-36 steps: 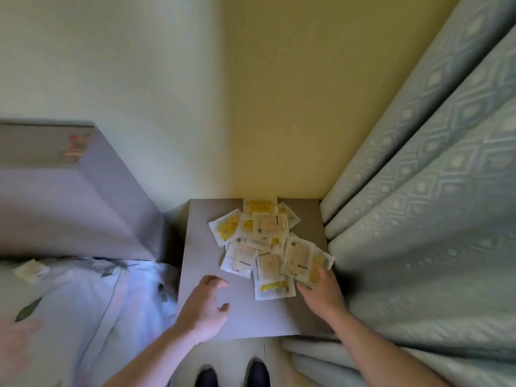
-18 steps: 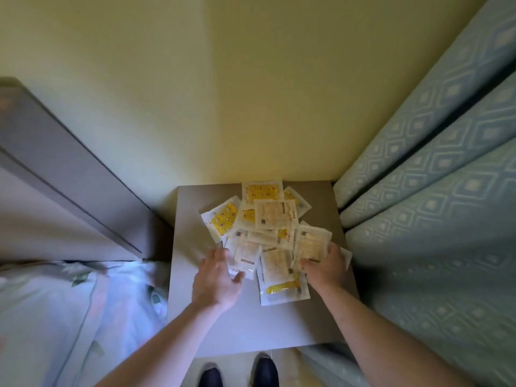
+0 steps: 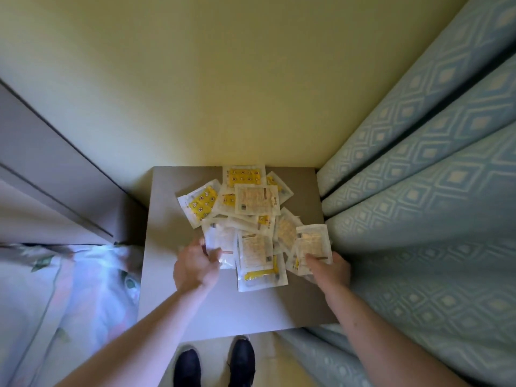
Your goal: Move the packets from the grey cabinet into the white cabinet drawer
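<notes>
Several clear packets with yellow and beige contents lie in a loose pile [image 3: 252, 208] on the grey cabinet top [image 3: 173, 191]. My left hand [image 3: 195, 266] pinches the near edge of a clear beige packet [image 3: 220, 241] at the pile's left side. On the right, my right hand [image 3: 332, 270] holds a beige packet [image 3: 312, 245] tilted up off the cabinet top, thumb on its lower edge. The white cabinet is not in view.
A blue patterned curtain [image 3: 418, 191] hangs close along the cabinet's right side. A bed with floral bedding [image 3: 69, 289] and a grey headboard [image 3: 42, 174] stands to the left. A yellow wall [image 3: 223, 79] is behind. My shoes [image 3: 215, 364] are below the cabinet's front edge.
Both hands reached into the pile from the cabinet's front. The left hand closed on a packet at the left; the right hand lifted a packet at the right.
</notes>
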The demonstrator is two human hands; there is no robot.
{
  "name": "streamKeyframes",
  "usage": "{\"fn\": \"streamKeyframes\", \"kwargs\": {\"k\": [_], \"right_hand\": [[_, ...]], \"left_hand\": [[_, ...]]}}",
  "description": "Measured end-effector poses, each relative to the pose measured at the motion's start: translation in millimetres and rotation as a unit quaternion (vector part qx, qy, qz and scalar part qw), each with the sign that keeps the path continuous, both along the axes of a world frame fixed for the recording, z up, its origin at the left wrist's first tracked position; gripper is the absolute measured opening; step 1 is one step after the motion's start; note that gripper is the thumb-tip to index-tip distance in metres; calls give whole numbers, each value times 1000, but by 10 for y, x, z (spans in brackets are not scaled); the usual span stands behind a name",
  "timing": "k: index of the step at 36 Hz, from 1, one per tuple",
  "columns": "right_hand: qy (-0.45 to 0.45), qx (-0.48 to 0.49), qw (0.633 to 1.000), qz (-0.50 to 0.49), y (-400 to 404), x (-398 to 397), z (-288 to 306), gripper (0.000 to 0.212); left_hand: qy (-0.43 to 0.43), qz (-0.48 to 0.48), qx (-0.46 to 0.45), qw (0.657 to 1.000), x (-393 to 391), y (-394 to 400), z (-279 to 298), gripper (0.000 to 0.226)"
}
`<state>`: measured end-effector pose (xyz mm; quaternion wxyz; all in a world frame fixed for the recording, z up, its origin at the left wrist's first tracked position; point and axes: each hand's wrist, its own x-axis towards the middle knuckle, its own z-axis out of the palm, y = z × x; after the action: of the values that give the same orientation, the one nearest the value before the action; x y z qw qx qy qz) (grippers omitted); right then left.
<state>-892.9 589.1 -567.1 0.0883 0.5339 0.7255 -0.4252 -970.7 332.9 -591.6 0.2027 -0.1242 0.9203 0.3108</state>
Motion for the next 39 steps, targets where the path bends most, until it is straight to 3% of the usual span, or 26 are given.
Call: {"fn": "streamKeyframes", "kwargs": {"k": [3, 5, 9, 12, 15, 17, 19, 21, 23, 27, 31, 34, 36, 39], "right_hand": [[-27, 5, 999, -18, 49, -59, -162, 71], [-24, 9, 999, -45, 49, -96, -151, 81], [0, 23, 997, -75, 50, -123, -7, 68], [1, 29, 997, -64, 51, -128, 16, 69], [-6, 23, 998, -51, 30, -143, 18, 70], [-12, 19, 999, -40, 9, -158, 18, 70], [-25, 15, 999, -36, 2, -163, -6, 75], [-31, 8, 999, -44, -1, -156, -32, 79], [-22, 2, 998, -53, -6, -130, -52, 80], [11, -26, 996, -84, -12, -71, -69, 75], [38, -74, 990, -112, -33, -41, -21, 77], [53, -82, 989, -112, -43, -17, 10, 78], [65, -97, 987, -111, -28, 34, 18, 76], [84, -130, 983, -95, -8, 144, 100, 60]], "left_hand": [[25, -1, 43, 999, 125, -188, 53, 35], [44, 5, 62, 997, 176, -308, 91, 32], [38, -9, 112, 993, 238, -416, 221, 26], [36, -16, 155, 987, 232, -357, 347, 29], [6, -29, 180, 983, 187, -229, 406, 17], [-25, -48, 184, 981, 153, -104, 411, 39], [-52, -44, 179, 981, 114, 66, 389, 46], [-57, -43, 160, 985, 101, 256, 277, 26], [-62, -31, 147, 987, 113, 430, 147, 13], [-50, -2, 116, 992, 172, 685, -6, 28], [-48, 36, 121, 991, 189, 809, -7, 27], [-46, 80, 145, 985, 172, 793, 26, 17], [-43, 97, 173, 979, 193, 742, 95, 27], [-29, 98, 201, 974, 249, 559, 191, 23]]}}
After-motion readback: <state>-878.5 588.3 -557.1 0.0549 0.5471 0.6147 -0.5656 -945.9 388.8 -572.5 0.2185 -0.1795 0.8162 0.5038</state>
